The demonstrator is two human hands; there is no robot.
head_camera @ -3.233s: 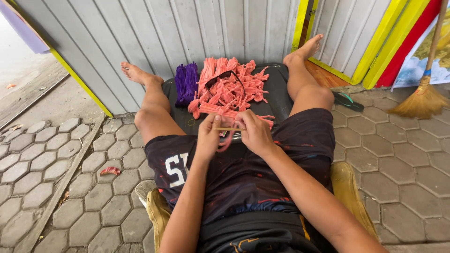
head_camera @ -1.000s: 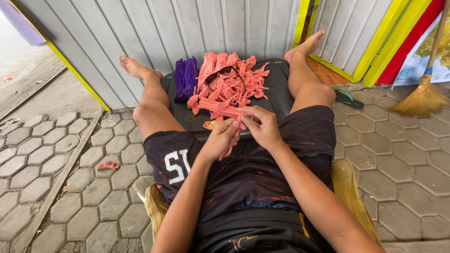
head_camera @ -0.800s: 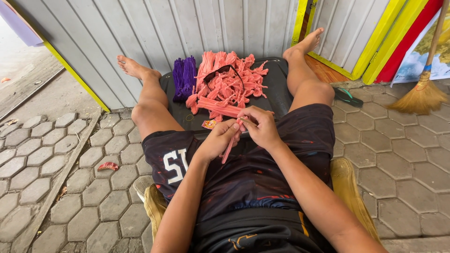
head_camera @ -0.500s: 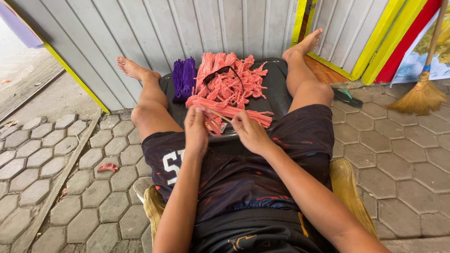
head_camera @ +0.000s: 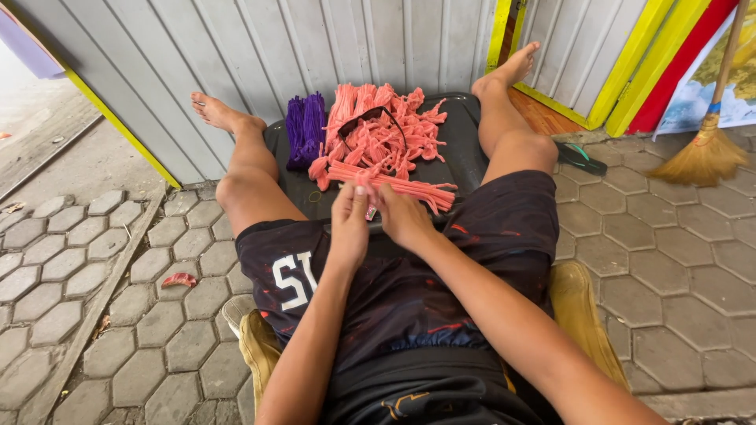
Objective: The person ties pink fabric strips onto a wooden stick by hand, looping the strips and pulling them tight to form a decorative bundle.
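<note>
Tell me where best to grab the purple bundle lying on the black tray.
Probably pinch the purple bundle across its middle, coming from above on the person's left. Its strands run lengthwise away from the body, the pink pile crowds its other side, and the black tray beneath blocks an under-grip.

Both hands [head_camera: 378, 216] together on pink strips [head_camera: 394, 186] over black tray [head_camera: 465, 153]

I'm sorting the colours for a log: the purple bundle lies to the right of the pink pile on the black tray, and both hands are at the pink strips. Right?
Not quite. The head view shows the purple bundle to the left of the pink pile on the black tray. The rest holds: the left hand and right hand are both at the pink strips.
</note>
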